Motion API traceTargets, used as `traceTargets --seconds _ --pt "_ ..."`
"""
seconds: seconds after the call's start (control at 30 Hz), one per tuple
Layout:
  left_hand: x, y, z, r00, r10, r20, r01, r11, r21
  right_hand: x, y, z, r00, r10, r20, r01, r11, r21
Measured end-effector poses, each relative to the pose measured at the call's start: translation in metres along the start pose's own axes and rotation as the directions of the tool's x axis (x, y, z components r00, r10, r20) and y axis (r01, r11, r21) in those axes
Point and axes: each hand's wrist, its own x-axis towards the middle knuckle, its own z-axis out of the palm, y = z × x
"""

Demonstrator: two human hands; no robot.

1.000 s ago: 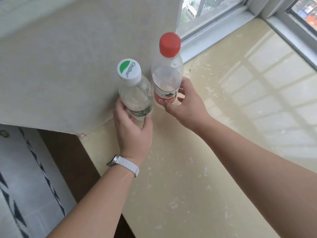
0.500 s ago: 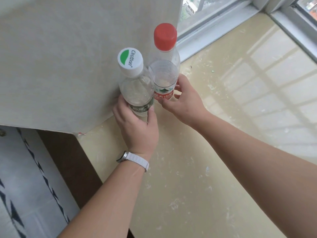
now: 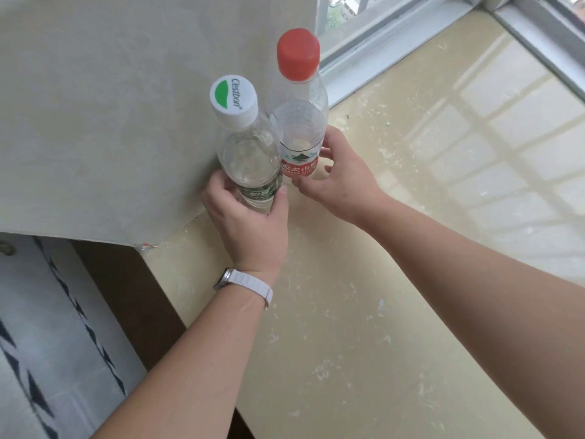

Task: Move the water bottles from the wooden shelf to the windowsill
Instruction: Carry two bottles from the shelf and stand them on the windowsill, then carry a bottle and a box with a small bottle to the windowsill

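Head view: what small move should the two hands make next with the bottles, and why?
Probably set both bottles down onto the windowsill before releasing. The left hand grips the white-capped bottle, the right hand holds the red-capped bottle, both upright; the hands hide their bases, so contact is unsure.

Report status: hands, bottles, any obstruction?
Left hand grips white-capped bottle; right hand grips red-capped bottle. Both upright, side by side over windowsill, beside wall; bases hidden. No obstruction seen.
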Motion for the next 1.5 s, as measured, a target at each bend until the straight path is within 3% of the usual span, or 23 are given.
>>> traceTargets --seconds 0.23,0.4,0.63,0.77,0.93,1.17,1.5 --pt "-0.001 0.018 -0.046 0.990 -0.026 0.136 0.027 1.000 -0.004 -0.034 -0.012 -0.020 1.000 0.008 -0.024 -0.011 0.994 -0.108" --pt "-0.003 0.049 -0.109 0.948 0.052 0.315 -0.099 0.986 0.137 -0.076 -0.047 -0.042 0.998 -0.023 -0.050 0.010 0.972 -0.237" --pt "0.006 0.107 -0.184 0.746 0.185 0.640 -0.446 0.853 0.273 -0.150 -0.112 -0.073 0.993 -0.113 -0.030 0.086 0.885 -0.457" --pt "0.012 0.147 -0.215 0.672 0.177 0.719 -0.536 0.786 0.308 -0.193 -0.149 -0.089 0.980 -0.198 -0.004 0.148 0.747 -0.648" --pt "0.018 0.195 -0.254 0.591 0.240 0.770 -0.656 0.698 0.286 -0.250 -0.202 -0.108 0.985 -0.169 -0.037 0.083 0.648 -0.757" --pt "0.024 0.260 -0.305 0.361 0.492 0.792 -0.874 0.475 0.103 -0.339 -0.276 -0.130 0.983 -0.133 -0.128 -0.032 0.558 -0.829" --pt "0.016 0.323 -0.341 0.080 0.717 0.693 -0.908 0.339 -0.245 -0.449 -0.333 -0.133 0.936 -0.108 -0.334 -0.255 0.445 -0.858"
